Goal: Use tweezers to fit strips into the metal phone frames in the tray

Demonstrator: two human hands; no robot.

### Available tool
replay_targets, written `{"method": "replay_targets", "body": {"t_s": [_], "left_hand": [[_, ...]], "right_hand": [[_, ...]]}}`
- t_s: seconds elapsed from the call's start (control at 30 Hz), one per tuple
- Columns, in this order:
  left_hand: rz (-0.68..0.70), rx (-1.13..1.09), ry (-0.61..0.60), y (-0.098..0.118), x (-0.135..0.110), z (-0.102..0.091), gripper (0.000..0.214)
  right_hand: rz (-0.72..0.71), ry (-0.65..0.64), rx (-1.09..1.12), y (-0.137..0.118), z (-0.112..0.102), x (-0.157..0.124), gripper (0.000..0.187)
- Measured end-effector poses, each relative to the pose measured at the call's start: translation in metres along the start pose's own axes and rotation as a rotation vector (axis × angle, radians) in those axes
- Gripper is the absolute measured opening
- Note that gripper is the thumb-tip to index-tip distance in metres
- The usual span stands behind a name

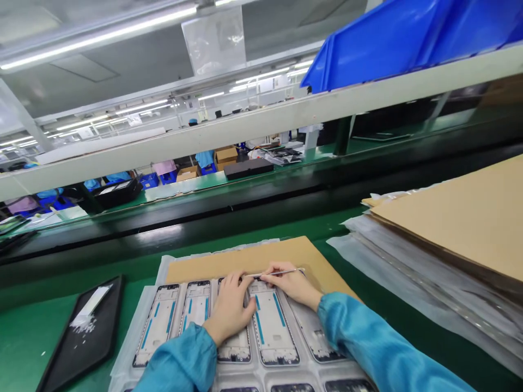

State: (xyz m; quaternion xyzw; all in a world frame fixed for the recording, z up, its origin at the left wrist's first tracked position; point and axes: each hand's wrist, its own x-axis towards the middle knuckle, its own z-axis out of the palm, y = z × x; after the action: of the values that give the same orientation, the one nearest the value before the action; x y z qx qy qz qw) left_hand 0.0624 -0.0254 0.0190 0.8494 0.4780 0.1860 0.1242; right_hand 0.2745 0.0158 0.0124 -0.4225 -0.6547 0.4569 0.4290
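Flat left hand (231,307) presses down; right hand (292,284) pinched shut

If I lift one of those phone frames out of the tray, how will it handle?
The frame is probably light and fairly stiff: it looks thin and flat. Its narrow rim might bend if twisted. Lying flat in the tray, it seems unlikely to roll or tip.

The green bench (24,337) carries a black tray (87,337), a clear tray (126,348) of frames (272,326) and a cardboard-topped stack (408,267).
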Motion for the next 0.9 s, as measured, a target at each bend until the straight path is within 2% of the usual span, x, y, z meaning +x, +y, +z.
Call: {"method": "replay_targets", "body": {"t_s": [0.23,0.43,0.7,0.9], "left_hand": [[-0.021,0.093,-0.036,0.007,-0.001,-0.003,0.048],[-0.064,0.202,-0.103,0.022,-0.001,-0.009,0.050],[-0.089,0.330,-0.216,0.044,0.007,-0.009,0.056],[-0.139,0.320,-0.253,0.045,0.010,-0.016,0.050]], "right_hand": [[-0.007,-0.007,-0.031,-0.001,0.002,-0.001,0.039],[-0.002,0.015,-0.018,0.003,0.001,-0.001,0.041],[-0.038,0.063,-0.080,0.002,0.004,-0.004,0.032],[-0.031,0.067,-0.067,-0.003,0.007,-0.004,0.027]]}}
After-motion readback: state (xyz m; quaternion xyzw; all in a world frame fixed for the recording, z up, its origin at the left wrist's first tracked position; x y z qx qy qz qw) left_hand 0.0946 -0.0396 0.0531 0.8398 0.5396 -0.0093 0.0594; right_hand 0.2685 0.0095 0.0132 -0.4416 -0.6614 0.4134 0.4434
